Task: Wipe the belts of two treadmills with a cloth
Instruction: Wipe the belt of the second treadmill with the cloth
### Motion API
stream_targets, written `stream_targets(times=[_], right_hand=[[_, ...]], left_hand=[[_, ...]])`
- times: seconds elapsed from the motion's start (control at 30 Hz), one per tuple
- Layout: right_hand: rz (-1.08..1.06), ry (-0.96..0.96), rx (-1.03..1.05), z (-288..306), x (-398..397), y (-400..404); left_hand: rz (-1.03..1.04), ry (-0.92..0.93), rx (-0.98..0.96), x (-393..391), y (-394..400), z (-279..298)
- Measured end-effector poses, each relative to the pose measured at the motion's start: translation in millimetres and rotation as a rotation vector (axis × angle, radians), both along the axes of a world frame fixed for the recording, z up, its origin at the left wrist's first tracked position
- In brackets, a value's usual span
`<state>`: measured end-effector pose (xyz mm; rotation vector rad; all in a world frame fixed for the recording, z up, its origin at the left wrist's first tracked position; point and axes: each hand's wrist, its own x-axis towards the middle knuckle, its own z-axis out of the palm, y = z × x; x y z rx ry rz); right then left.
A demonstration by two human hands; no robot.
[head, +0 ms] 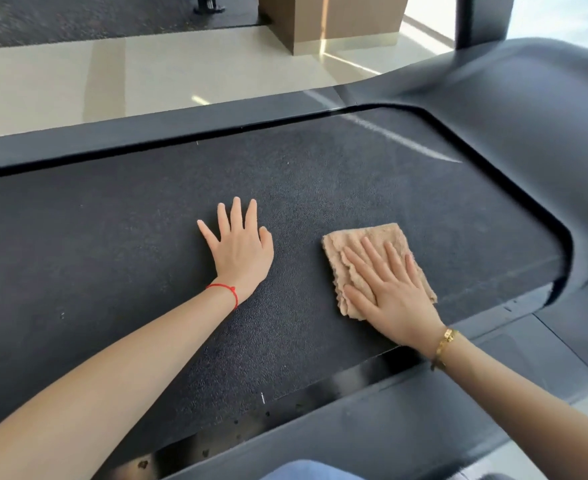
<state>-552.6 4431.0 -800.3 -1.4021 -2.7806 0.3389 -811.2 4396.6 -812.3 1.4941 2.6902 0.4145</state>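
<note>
Head view, and I'm looking down across a treadmill belt [147,237], dark and grainy, running left to right under both arms. My left hand [240,247] lies flat on the belt near its middle, fingers straight and spread, palm down, holding nothing. A red string bracelet [225,292] circles that wrist.

Over to the right, the cloth [368,237], a tan, fluffy, folded square, sits on the belt, well clear of the left hand. My right hand [389,289] presses down on top of it, fingers straight and slightly fanned, palm covering the near half of the cloth. No curl, no pinch; it's a flat press, nothing grasped. A gold bracelet [444,348] rides on the right wrist.

The cloth lies toward the right end of the belt, near where the belt slips under the dark motor cover [527,150] that curves up at the right. A pale streak of reflected light [406,140] crosses the belt's far right corner. The far side rail [112,140] runs along the belt's upper edge, and the near side rail [372,420] runs below my forearms, with a strip of bare metal deck [354,375] showing between rail and belt.

Beyond the machine there's a pale tiled floor [147,71] and a brown block-shaped column base [334,19]. A patch of blue fabric [306,471] shows at the bottom edge.
</note>
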Motion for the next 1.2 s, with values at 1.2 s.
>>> stream_targets(times=[1.2], right_hand=[[0.032,0.017,0.007,-8,-45,244]], left_hand=[[0.112,0.055,-0.014,53,94,-18]])
